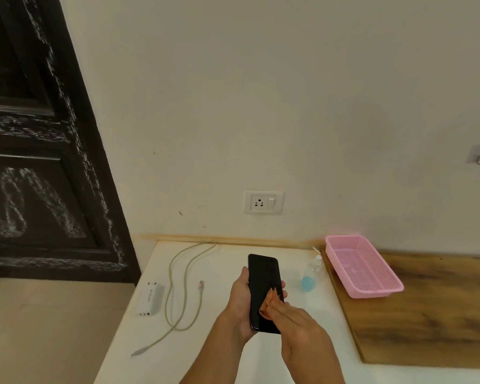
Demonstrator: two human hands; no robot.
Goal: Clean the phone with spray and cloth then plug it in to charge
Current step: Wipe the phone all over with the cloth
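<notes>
Two hands share the work: the left hand (240, 296) cradles the phone (263, 289) from behind above the bench (219, 350), screen up, so the right hand (294, 320), fingers closed on an orange cloth (269, 300), can rub the glass. Spray bottle (311, 275) stands just right; charger (150, 299) and cable (178, 284) wait left, below the wall socket (263, 202).

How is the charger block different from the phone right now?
The phone is black and held up in the left hand while the right hand wipes it; the charger block is white and lies untouched on the table. The phone is long and flat, the charger block short and chunky. Neither is joined to the cable.
</notes>
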